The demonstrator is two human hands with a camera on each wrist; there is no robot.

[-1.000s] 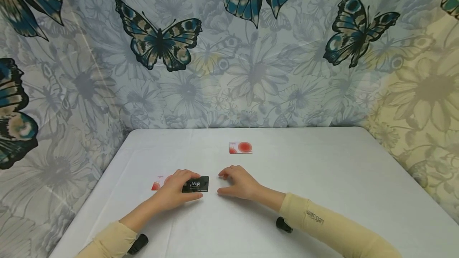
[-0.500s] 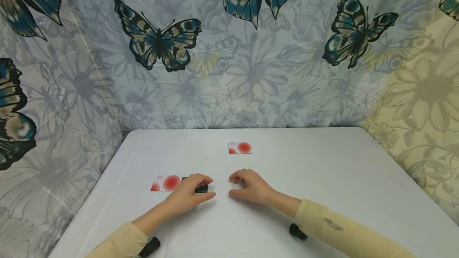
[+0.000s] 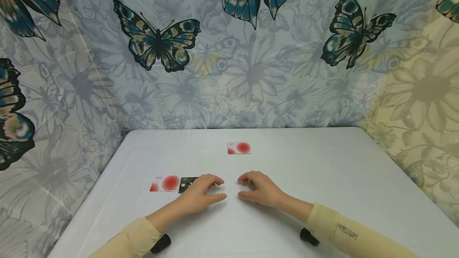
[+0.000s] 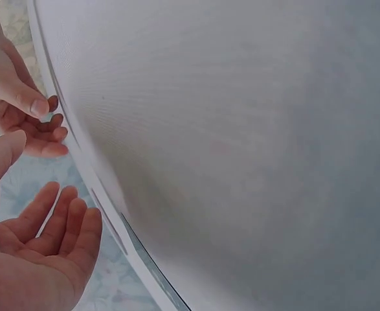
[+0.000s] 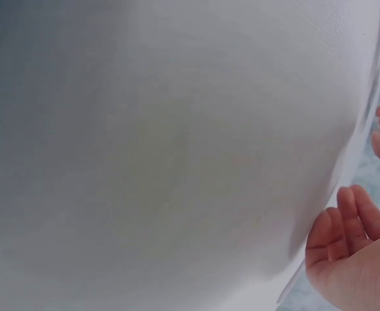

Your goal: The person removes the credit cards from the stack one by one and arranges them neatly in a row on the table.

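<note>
Left hand (image 3: 201, 195): open and relaxed, fingers gently bent, thumb apart, holding nothing. It hides the right part of the black card; contact with it cannot be told.
Right hand (image 3: 263, 190): also loosely open and holding nothing, its fingertips facing the left hand's across a small gap.
Black card (image 3: 185, 184): flat on the table, left of its middle, partly covered by the left hand.
Left card (image 3: 170, 183): red and white, flat, just beside the black card, toward the table's left edge; whether the two touch is unclear.
Row of cards: judged done as far as these two, since they line up and neither is held.
Far card (image 3: 239, 148): red and white, nearest the table's far edge, about midway between the far corners. It lies apart from the row; bringing it in, if wanted, would be left.
Table (image 3: 322, 170): white, with rounded far corners.
Backdrop (image 3: 251, 79): butterflies and flowers.
</note>
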